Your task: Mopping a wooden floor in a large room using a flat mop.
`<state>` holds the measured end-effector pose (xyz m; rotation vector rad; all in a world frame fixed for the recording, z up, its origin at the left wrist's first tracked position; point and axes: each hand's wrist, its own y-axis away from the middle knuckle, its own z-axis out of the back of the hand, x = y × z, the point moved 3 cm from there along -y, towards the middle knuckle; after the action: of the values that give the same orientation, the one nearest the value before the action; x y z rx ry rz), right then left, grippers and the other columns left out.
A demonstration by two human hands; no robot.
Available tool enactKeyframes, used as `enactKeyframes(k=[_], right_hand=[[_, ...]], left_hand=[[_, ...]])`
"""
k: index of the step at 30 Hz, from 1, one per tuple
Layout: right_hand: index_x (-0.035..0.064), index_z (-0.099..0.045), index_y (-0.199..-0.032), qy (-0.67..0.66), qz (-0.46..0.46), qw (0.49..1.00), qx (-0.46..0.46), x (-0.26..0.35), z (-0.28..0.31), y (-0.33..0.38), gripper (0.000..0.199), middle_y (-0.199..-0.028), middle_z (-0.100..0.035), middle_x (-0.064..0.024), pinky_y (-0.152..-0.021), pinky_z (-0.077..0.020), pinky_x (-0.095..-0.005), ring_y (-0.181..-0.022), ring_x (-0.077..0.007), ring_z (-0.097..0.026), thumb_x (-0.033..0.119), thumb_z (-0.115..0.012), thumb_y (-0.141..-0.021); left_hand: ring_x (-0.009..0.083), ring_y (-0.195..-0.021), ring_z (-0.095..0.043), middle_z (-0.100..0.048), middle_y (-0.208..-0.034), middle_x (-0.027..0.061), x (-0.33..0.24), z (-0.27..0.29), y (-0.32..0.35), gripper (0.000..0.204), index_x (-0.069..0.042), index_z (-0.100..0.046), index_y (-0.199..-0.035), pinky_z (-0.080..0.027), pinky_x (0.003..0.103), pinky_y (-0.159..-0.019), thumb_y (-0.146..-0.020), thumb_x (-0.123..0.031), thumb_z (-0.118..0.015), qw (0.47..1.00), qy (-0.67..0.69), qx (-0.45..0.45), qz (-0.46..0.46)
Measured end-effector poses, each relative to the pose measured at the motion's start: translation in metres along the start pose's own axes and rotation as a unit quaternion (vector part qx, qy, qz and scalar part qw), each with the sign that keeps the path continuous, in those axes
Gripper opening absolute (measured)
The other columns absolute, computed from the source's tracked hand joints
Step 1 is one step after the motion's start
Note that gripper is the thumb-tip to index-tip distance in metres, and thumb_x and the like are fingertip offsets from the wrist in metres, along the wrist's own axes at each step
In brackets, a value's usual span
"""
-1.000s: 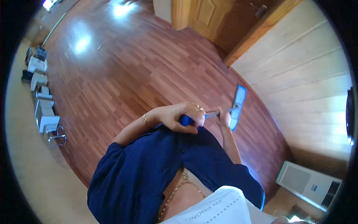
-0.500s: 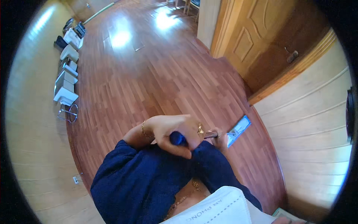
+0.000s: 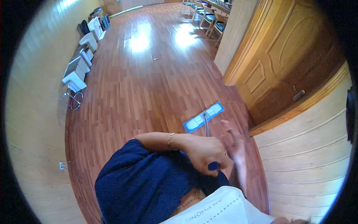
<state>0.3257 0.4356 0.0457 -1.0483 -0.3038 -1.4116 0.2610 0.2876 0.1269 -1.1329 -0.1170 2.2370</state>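
A flat mop lies with its blue-edged pad (image 3: pixel 194 123) on the wooden floor in front of me, and its thin metal pole (image 3: pixel 207 130) rises toward my body. My left hand (image 3: pixel 207 151) is closed round the top of the mop's handle, with the blue end cap (image 3: pixel 213 165) showing out of the fist. Just right of the pole, my right hand (image 3: pixel 234 139) is off the handle, slightly smeared by motion, its fingers stretched out and holding nothing.
A brown wooden door (image 3: pixel 276 71) and a pale panelled wall (image 3: pixel 302 149) stand on the right. Along the left wall are white box-like items (image 3: pixel 75 72) and a chrome wire stand (image 3: pixel 72 100). Several chairs (image 3: pixel 207 16) stand by a table at the far right.
The mop pad has swung forward and left, out from beside my right hand. My right hand has let go of the pole. My left hand has moved right and nearer my body.
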Motion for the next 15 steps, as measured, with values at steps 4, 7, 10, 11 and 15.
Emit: enactKeyframes(k=[4,7,10,11,15], right_hand=[[0.0047,-0.058,-0.117,-0.028,0.217,0.97,-0.108,0.114,0.064,-0.01,0.054,-0.119,-0.062,-0.0165,-0.099,-0.0402,-0.0502,-0.117,-0.0358,-0.054,0.048,-0.059,-0.086],[0.0098,-0.052,-0.115,-0.072,0.377,0.914,-0.133,0.158,0.084,0.009,0.065,-0.105,-0.066,-0.0154,-0.086,-0.0484,-0.0479,-0.099,-0.0337,-0.061,0.067,-0.05,-0.084],[0.029,-0.039,-0.14,-0.167,0.352,0.918,-0.069,0.161,0.09,0.029,0.065,-0.13,-0.051,-0.0083,-0.084,-0.0463,-0.0475,-0.129,-0.0376,-0.031,0.064,-0.048,-0.086],[0.03,-0.037,-0.141,-0.203,0.342,0.916,-0.047,0.173,0.091,0.027,0.064,-0.131,-0.051,-0.0086,-0.085,-0.0467,-0.0474,-0.134,-0.0372,-0.027,0.062,-0.049,-0.087],[0.0299,-0.042,-0.139,-0.283,0.282,0.917,0.003,0.209,0.091,0.037,0.052,-0.134,-0.049,-0.0073,-0.089,-0.0473,-0.0459,-0.138,-0.0331,-0.022,0.049,-0.052,-0.092]], left_hand=[[0.0386,-0.067,-0.054,-0.053,-0.067,0.0167,0.054,0.001,0.007,0.022,-0.004,-0.051,-0.072,-0.04,0.046,-0.058,-0.074,-0.017,-0.068,0.996,-0.015,-0.08,0.031],[0.0371,-0.068,-0.051,-0.052,-0.069,0.0163,0.1,-0.005,0.005,0.023,-0.003,-0.05,-0.072,-0.04,0.044,-0.06,-0.073,-0.015,-0.069,0.986,-0.058,-0.153,0.029],[0.0333,-0.067,-0.05,-0.05,-0.069,0.0137,0.149,-0.004,0.018,0.023,-0.005,-0.048,-0.072,-0.039,0.041,-0.061,-0.074,-0.014,-0.069,0.966,-0.067,-0.241,0.066],[0.0326,-0.066,-0.048,-0.049,-0.068,0.0127,0.167,-0.003,0.024,0.023,-0.005,-0.048,-0.072,-0.039,0.04,-0.061,-0.075,-0.015,-0.069,0.962,-0.049,-0.26,0.066],[0.0223,-0.066,-0.051,-0.05,-0.069,0.0082,0.226,0.005,0.041,0.029,-0.005,-0.045,-0.071,-0.04,0.036,-0.06,-0.076,-0.015,-0.072,0.941,-0.09,-0.31,0.104]])
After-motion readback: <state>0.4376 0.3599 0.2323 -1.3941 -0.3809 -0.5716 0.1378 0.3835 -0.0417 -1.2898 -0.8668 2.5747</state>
